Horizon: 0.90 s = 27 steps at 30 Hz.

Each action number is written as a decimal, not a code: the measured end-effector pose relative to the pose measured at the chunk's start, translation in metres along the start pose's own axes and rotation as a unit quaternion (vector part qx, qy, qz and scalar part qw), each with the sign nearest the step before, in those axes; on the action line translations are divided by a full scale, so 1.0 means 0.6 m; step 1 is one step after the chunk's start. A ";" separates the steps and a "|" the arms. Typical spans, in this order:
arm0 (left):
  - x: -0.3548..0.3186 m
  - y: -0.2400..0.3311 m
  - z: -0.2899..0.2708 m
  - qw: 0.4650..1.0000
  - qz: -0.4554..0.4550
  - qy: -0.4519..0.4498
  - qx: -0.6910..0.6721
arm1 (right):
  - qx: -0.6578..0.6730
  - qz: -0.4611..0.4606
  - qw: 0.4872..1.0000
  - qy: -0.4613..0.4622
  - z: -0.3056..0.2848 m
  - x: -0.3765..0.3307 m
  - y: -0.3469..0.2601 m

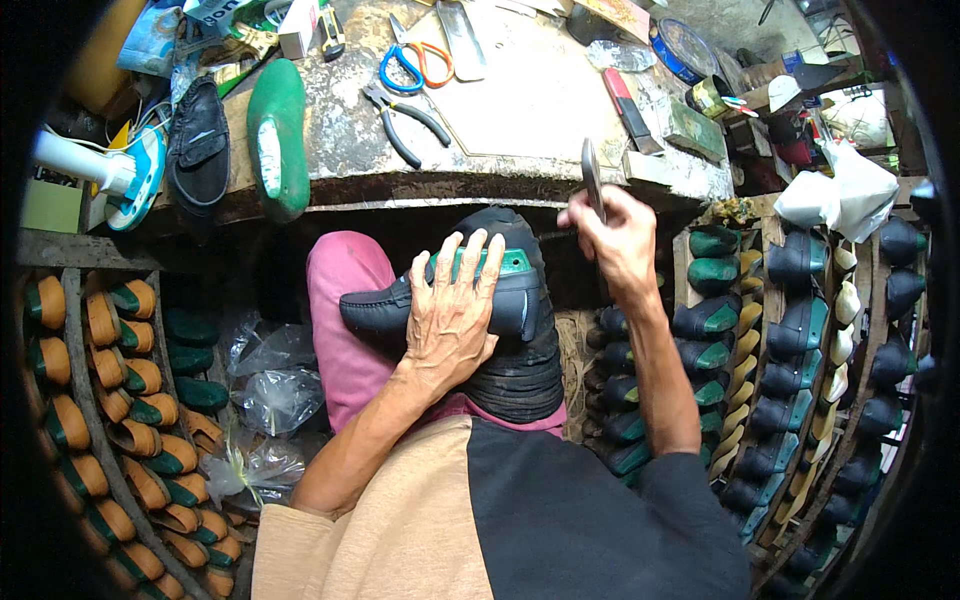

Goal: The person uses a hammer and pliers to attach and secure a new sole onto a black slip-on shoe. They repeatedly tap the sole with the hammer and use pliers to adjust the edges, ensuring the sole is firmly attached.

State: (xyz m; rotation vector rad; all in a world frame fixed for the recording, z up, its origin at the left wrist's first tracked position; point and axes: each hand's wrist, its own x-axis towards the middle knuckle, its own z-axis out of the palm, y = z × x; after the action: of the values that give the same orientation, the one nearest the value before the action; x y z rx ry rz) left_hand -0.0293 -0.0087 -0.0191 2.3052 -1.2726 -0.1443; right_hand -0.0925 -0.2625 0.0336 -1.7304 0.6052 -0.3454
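My left hand [452,305] presses a black shoe [375,309] down across my lap, its fingers wrapped over the top. A green shoe last [515,262] fills the shoe's opening, and the toe points left. Under the heel end lies a dark wrapping [515,385] over my right thigh. To the right of the shoe and apart from it, my right hand [622,240] is raised. Its fingers grip a narrow, dark metal hand tool [591,178] that stands upright; its exact kind is hard to make out.
Ahead, a worktable [340,125] bears pliers [405,120], scissors [415,68], a green last [277,140], a black shoe [199,140] and a red-handled tool [630,110]. Racks of brown shoes [145,375] stand left, with plastic bags [275,400]; racks of black shoes [790,335] stand right.
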 end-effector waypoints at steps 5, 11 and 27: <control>0.005 0.013 0.002 1.000 0.000 -0.004 0.010 | 0.118 0.121 0.985 0.020 0.023 -0.131 0.023; 0.007 0.017 0.012 1.000 0.018 -0.007 0.011 | 0.203 0.153 0.966 0.038 0.045 -0.169 0.055; -0.003 0.024 0.008 1.000 0.014 -0.001 0.013 | 0.175 0.155 0.970 0.060 0.063 -0.185 0.062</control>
State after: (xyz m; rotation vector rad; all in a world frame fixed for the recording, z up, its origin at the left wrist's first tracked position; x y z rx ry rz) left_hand -0.0432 -0.0153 -0.0169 2.3079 -1.3152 -0.1222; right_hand -0.1714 -0.1751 -0.0018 -1.2609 0.8372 -0.3142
